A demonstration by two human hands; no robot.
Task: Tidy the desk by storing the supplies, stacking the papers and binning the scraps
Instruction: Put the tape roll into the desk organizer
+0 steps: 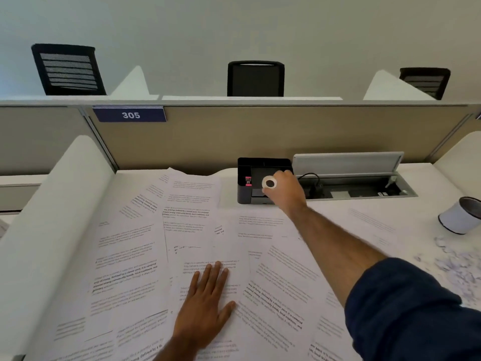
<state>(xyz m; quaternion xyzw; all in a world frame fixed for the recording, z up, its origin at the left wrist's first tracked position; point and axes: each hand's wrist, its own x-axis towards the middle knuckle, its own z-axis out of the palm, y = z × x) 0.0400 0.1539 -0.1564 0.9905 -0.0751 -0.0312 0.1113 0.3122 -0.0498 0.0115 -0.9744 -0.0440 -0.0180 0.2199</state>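
Presently the right hand [283, 195] pinches a white tape roll [269, 183] in its fingers, above the black organizer [244, 192] at the rear of the desk [421, 204]. The left hand [205, 303] lies flat on the papers [130, 256], fingers straight and close together. Advise lowering the roll squarely into a compartment before release.

Papers [197, 230] spread over desk [416, 204]; organizer [243, 196] behind them; bin [460, 217] far right, scraps [458, 269] before it.
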